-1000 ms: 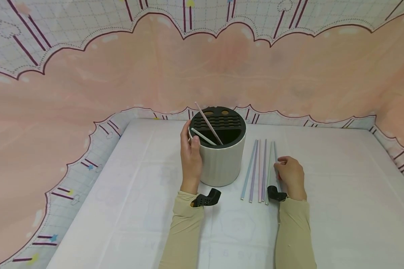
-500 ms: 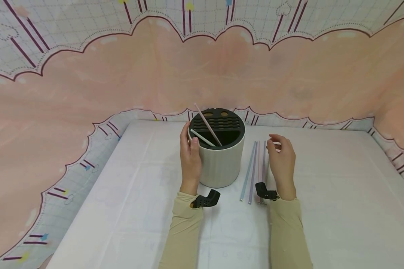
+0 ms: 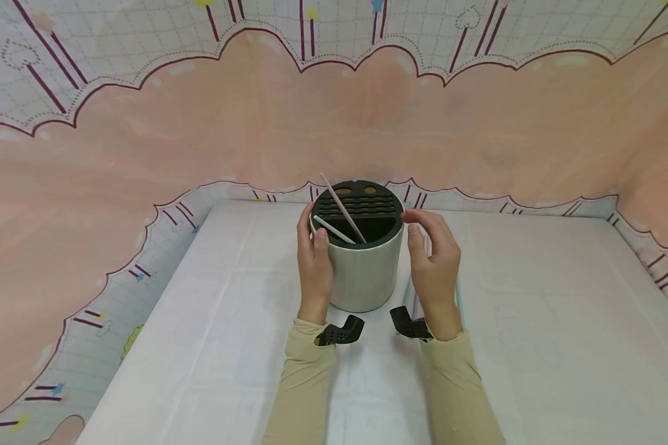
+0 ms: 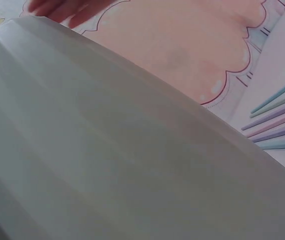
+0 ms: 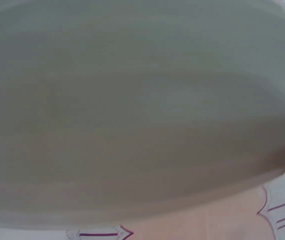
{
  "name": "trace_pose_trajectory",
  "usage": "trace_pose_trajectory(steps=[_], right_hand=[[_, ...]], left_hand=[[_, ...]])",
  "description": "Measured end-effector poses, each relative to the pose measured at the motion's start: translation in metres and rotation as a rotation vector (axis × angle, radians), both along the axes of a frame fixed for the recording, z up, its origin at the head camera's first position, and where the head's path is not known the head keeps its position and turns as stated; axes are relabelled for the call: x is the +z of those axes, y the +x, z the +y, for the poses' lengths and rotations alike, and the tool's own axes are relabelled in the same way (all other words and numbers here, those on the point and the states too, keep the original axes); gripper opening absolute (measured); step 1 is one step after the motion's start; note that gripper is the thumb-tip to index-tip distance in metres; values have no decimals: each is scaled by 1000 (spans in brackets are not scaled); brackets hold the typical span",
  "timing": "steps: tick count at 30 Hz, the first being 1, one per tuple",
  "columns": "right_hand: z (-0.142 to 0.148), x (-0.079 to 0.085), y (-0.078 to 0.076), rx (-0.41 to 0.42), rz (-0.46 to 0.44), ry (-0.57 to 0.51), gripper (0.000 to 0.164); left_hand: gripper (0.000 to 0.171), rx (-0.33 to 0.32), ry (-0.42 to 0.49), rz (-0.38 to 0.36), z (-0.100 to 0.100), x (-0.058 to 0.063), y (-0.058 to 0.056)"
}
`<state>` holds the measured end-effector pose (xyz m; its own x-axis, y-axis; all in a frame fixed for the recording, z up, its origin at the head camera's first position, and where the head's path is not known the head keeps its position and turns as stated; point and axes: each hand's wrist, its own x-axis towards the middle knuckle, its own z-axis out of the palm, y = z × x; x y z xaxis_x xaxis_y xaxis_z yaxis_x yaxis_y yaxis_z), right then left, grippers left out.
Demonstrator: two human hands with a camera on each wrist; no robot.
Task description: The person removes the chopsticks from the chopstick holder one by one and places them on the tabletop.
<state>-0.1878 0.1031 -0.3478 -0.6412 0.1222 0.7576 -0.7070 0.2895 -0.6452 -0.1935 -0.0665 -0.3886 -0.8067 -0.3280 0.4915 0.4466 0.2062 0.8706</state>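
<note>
A whitish ribbed utensil holder [image 3: 363, 278] stands upright, its black lid [image 3: 359, 205] having slots, round holes and a wide front opening. Inside that opening lean a pink chopstick [image 3: 336, 196] and a pale chopstick [image 3: 334, 228]. My left hand [image 3: 315, 272] holds the holder's left side, thumb at the front rim. At the right rim is my right hand [image 3: 436, 266], fingers bent and spread, nothing seen in them; whether a fingertip touches is unclear. Several loose pastel chopsticks [image 4: 277, 93] lie right of the holder, mostly hidden behind the right hand in the head view.
A white cloth [image 3: 228, 371] covers the table. Behind it hangs a peach and white printed backdrop [image 3: 334, 117]. Each wrist carries a black camera mount [image 3: 342, 330]. The holder's wall [image 5: 132, 100] fills most of the right wrist view.
My right hand has left the rightmost loose chopstick, lifting and moving leftward over the row to the holder's right rim. My left hand and the holder have stayed in place.
</note>
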Motion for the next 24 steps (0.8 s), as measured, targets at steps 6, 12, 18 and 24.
trace_pose_trajectory(steps=[6,12,18,24], right_hand=[[-14,-11,-2,97,66,153,27],[-29,-13,-2,37,78,358,38],[-34,-10,1,-61,73,535,39],[-36,-6,6,-79,101,635,33]], left_hand=[[60,-23,19,0,-2,0,2],[61,-58,55,30,1,12,11],[64,-61,57,40,4,24,20],[60,-43,36,38,2,26,23]])
